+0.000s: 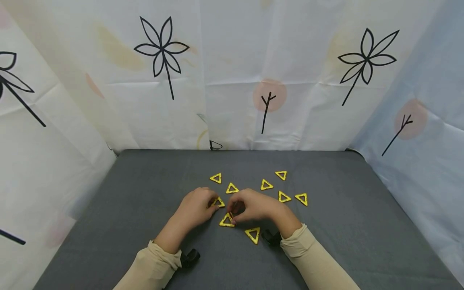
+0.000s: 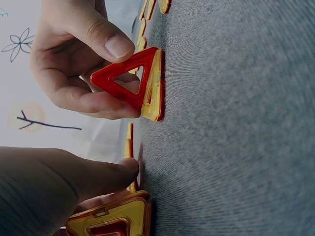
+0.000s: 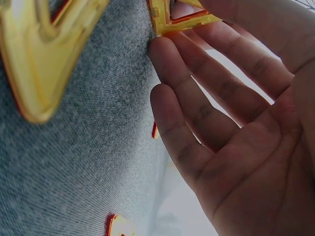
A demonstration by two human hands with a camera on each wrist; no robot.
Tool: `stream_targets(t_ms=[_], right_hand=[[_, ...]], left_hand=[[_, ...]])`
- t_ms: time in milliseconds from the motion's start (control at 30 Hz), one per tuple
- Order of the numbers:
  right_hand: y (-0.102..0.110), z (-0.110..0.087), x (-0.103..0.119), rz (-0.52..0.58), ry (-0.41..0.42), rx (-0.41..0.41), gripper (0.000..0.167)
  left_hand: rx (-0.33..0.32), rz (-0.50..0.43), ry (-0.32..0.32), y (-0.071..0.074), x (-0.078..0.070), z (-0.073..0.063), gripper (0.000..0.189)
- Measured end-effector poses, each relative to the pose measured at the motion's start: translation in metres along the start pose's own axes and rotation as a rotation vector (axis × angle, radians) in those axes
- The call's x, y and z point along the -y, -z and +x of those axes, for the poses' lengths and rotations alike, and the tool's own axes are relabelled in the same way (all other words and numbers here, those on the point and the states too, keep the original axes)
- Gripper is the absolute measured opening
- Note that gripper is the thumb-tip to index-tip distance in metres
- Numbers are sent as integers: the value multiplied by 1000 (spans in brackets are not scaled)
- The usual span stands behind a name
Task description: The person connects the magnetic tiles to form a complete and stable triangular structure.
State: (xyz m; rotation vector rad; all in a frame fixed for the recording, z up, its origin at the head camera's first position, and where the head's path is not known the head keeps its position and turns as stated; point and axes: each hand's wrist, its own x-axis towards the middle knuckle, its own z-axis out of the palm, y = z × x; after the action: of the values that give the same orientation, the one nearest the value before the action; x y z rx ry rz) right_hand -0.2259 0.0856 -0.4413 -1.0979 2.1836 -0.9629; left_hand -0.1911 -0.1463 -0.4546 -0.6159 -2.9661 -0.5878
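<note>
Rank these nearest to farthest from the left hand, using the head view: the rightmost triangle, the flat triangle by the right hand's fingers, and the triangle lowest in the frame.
1. Flat triangle, just right of the left hand.
2. Lowest triangle, farther right and lower in the frame.
3. Rightmost triangle, well off to the right.

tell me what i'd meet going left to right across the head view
Cut-off flower drawing, left full flower drawing, left hand, right hand, rightmost yellow triangle, right full flower drawing, rightmost pink circle.
</note>
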Motion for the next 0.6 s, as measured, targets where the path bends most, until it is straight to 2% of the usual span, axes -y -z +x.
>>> stream_targets(t_ms=[100,300,600], right_hand=[[0,0,0,-22,0,-6,20],[0,-1,3,-52,-16,-19,18],[0,0,2,-48,-21,-23,18]], left_hand=[[1,-7,4,1,0,0,2],[1,-25,19,3,1,-2,9],[-1,-32,26,4,2,-3,7]])
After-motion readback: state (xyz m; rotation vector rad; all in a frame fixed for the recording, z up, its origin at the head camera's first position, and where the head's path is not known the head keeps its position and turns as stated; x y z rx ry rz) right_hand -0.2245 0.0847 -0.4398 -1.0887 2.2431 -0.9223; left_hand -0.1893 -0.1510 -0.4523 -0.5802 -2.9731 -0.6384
